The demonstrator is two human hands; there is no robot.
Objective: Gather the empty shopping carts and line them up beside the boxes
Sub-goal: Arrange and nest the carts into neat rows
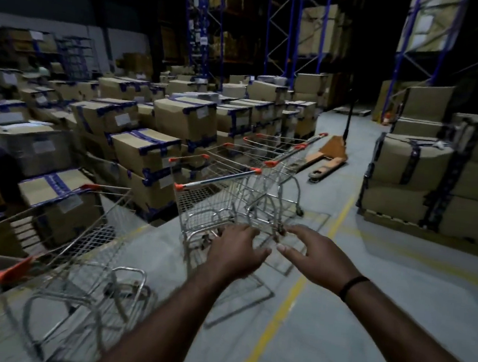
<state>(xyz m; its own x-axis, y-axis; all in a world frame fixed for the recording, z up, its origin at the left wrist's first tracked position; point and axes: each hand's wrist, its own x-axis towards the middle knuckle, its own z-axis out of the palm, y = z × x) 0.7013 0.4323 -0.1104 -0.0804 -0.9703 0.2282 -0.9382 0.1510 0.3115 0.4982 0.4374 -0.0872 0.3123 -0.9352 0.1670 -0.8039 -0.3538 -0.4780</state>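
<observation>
Carts (pixel 240 181) nested beside boxes (pixel 162 121) sit empty, both hands open.

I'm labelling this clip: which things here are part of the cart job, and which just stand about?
Job:
- row of nested wire shopping carts with orange handle ends
- separate wire cart at near left
- taped cardboard boxes on the left
- left hand, right hand, both open

Bystanders:
- orange pallet jack
- blue steel racking
- yellow floor line

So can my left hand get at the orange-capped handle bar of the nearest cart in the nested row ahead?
Probably yes. The left hand is open and empty, and nothing stands between it and the silver orange-capped handle bar, which lies above and ahead. The separate wire cart stays off to the left.
</observation>
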